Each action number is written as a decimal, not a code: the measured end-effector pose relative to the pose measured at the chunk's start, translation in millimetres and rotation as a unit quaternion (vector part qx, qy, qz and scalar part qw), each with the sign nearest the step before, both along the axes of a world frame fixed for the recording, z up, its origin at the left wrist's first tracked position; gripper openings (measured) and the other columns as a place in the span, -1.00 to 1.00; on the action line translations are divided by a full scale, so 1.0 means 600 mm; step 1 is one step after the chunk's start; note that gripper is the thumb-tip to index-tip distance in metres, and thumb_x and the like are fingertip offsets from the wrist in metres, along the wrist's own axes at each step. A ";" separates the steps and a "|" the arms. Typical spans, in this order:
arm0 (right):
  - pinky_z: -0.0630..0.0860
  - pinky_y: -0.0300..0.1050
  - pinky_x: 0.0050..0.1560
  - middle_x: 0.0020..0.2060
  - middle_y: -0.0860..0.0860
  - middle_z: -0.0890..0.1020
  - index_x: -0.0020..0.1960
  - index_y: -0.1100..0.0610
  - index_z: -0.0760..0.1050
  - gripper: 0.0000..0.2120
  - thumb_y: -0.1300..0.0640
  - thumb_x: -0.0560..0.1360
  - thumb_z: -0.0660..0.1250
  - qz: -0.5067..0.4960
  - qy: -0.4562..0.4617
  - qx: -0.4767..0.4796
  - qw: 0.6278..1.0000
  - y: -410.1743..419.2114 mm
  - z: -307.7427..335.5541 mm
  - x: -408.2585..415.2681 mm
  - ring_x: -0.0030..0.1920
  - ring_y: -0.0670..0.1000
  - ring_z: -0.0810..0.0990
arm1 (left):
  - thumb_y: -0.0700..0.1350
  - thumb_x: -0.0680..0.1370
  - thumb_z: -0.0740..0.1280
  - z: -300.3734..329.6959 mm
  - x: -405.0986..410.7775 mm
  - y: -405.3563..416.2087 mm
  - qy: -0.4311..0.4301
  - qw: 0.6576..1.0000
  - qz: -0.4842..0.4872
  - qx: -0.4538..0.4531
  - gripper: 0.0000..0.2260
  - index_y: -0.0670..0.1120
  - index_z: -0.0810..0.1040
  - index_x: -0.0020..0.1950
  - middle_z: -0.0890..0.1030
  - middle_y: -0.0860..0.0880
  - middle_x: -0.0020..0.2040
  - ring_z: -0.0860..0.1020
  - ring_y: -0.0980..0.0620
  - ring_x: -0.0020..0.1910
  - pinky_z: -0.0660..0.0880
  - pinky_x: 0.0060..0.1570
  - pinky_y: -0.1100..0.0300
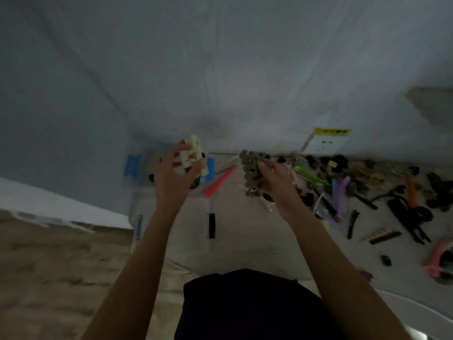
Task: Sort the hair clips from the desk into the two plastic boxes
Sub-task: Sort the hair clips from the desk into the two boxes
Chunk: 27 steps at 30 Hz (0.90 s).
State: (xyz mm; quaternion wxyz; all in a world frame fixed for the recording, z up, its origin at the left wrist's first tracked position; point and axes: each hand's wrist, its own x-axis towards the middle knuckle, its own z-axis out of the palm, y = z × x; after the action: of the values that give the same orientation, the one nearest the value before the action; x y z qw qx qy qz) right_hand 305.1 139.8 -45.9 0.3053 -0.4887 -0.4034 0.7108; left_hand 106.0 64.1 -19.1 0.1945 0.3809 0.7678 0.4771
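Observation:
My left hand (172, 177) is raised and grips a cream claw clip (191, 155) above a clear plastic box with blue latches (133, 165) at the desk's far left. A second clear box (171, 231) lies nearer me, with a black clip (212, 225) in it. My right hand (277, 182) holds a brownish-green claw clip (251, 171) over the desk. A pile of hair clips (343, 182) in black, purple, green and orange spreads to the right. A red clip (218, 181) lies between my hands.
A wall socket with a yellow label (326, 141) sits on the wall behind the pile. A pink clip (438, 258) lies at the far right edge. The desk's left edge drops to a brown floor (61, 266). My dark clothing (245, 305) fills the bottom centre.

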 end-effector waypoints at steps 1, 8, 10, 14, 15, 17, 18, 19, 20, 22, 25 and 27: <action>0.59 -0.16 -0.16 -0.05 0.13 0.62 0.28 0.23 0.38 -0.67 0.11 0.57 0.21 0.025 0.008 0.002 1.000 -0.002 0.006 -0.022 -0.19 -0.02 0.63 | -0.03 0.40 0.47 0.001 -0.031 -0.012 0.007 0.999 0.029 -0.017 -0.67 0.00 0.51 0.12 0.58 0.01 0.08 0.56 0.11 0.00 0.56 0.02 0.11; 0.53 -0.19 -0.12 -0.16 0.00 0.60 0.35 0.11 0.29 -0.64 0.14 0.57 0.21 0.117 -0.030 0.051 0.991 0.003 0.028 -0.153 -0.22 -0.06 0.58 | -0.09 0.40 0.47 -0.034 -0.150 -0.001 0.102 0.968 -0.095 -0.207 -0.65 -0.15 0.53 0.13 0.61 -0.15 0.03 0.57 -0.08 -0.03 0.36 -0.12 0.25; 0.53 -0.25 -0.14 -0.10 0.04 0.60 0.36 0.09 0.27 -0.61 0.11 0.56 0.24 0.139 -0.062 0.061 0.986 0.008 0.033 -0.186 -0.20 -0.06 0.58 | -0.09 0.41 0.47 -0.056 -0.160 0.016 0.096 0.958 -0.129 -0.239 -0.67 -0.18 0.54 0.11 0.62 -0.17 0.03 0.57 -0.14 0.03 0.37 -0.08 0.22; 0.52 -0.28 -0.17 -0.03 0.08 0.60 0.35 0.12 0.28 -0.59 0.06 0.55 0.25 0.162 -0.123 0.094 0.974 0.019 0.036 -0.226 -0.20 -0.08 0.56 | -0.09 0.48 0.39 -0.077 -0.166 0.041 0.122 0.936 -0.163 -0.287 -0.71 -0.22 0.54 0.12 0.61 -0.16 0.08 0.54 -0.14 0.12 0.36 0.27 0.05; 0.54 -0.22 -0.12 -0.01 0.09 0.61 0.34 0.11 0.29 -0.60 0.04 0.55 0.25 0.169 -0.150 0.116 0.967 0.021 0.035 -0.232 -0.18 -0.06 0.57 | -0.09 0.48 0.38 -0.080 -0.169 0.043 0.121 0.936 -0.163 -0.287 -0.71 -0.21 0.53 0.13 0.61 -0.16 0.08 0.54 -0.14 0.11 0.37 0.24 0.06; 0.58 -0.11 -0.05 0.00 0.10 0.63 0.30 0.09 0.32 -0.62 0.01 0.54 0.25 0.189 -0.207 0.177 0.944 0.024 0.034 -0.243 -0.14 -0.02 0.59 | -0.12 0.47 0.39 -0.086 -0.177 0.044 0.101 0.943 -0.151 -0.280 -0.70 -0.21 0.51 0.14 0.61 -0.17 0.07 0.55 -0.14 0.08 0.40 0.07 0.18; 0.59 -0.07 -0.03 -0.02 0.10 0.64 0.29 0.09 0.34 -0.62 -0.01 0.53 0.26 0.200 -0.233 0.214 0.927 0.025 0.035 -0.249 -0.13 0.00 0.61 | -0.14 0.47 0.39 -0.088 -0.182 0.044 0.090 0.946 -0.145 -0.274 -0.71 -0.23 0.50 0.14 0.60 -0.19 0.07 0.55 -0.14 0.07 0.37 -0.03 0.25; 0.59 -0.06 -0.04 -0.03 0.10 0.64 0.29 0.10 0.34 -0.62 -0.01 0.53 0.27 0.211 -0.258 0.251 0.909 0.025 0.034 -0.255 -0.13 0.02 0.61 | -0.15 0.48 0.38 -0.089 -0.185 0.042 0.087 0.948 -0.141 -0.273 -0.72 -0.25 0.50 0.14 0.60 -0.20 0.07 0.55 -0.14 0.06 0.34 -0.08 0.29; 0.56 -0.08 -0.07 -0.05 0.11 0.65 0.28 0.12 0.35 -0.61 -0.02 0.52 0.27 0.220 -0.283 0.286 0.888 0.024 0.035 -0.260 -0.14 0.04 0.61 | -0.15 0.49 0.37 -0.089 -0.187 0.040 0.095 0.946 -0.138 -0.279 -0.72 -0.25 0.50 0.14 0.60 -0.20 0.07 0.55 -0.14 0.06 0.33 -0.10 0.27; 0.50 -0.12 -0.13 -0.06 0.13 0.65 0.28 0.15 0.34 -0.58 -0.03 0.52 0.27 0.231 -0.332 0.351 0.845 0.023 0.032 -0.271 -0.13 0.08 0.61 | -0.11 0.49 0.36 -0.091 -0.192 0.035 0.118 0.938 -0.130 -0.300 -0.73 -0.25 0.53 0.10 0.61 -0.19 0.06 0.55 -0.14 0.05 0.38 -0.06 0.19; 0.34 -0.18 -0.18 -0.04 0.16 0.63 0.30 0.18 0.31 -0.56 -0.03 0.52 0.26 0.257 -0.379 0.393 0.797 0.017 0.025 -0.283 -0.07 0.14 0.60 | -0.02 0.45 0.38 -0.099 -0.195 0.025 0.191 0.918 -0.133 -0.322 -0.74 -0.21 0.58 -0.03 0.63 -0.17 -0.03 0.56 -0.15 -0.01 0.52 -0.05 0.02; 0.33 -0.19 -0.19 -0.03 0.17 0.62 0.27 0.21 0.32 -0.58 -0.02 0.53 0.25 0.271 -0.379 0.383 0.797 0.012 0.022 -0.293 -0.06 0.14 0.59 | -0.04 0.46 0.37 -0.104 -0.196 0.018 0.217 0.914 -0.146 -0.309 -0.76 -0.22 0.58 -0.10 0.62 -0.20 -0.07 0.56 -0.18 -0.03 0.52 -0.10 0.00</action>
State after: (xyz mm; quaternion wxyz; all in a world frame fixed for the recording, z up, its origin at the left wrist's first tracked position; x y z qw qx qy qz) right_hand 129.0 147.1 -32.7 0.0850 -0.4329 -0.8423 0.3096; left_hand -11.5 75.0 -81.8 0.1989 0.5039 0.8360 0.0876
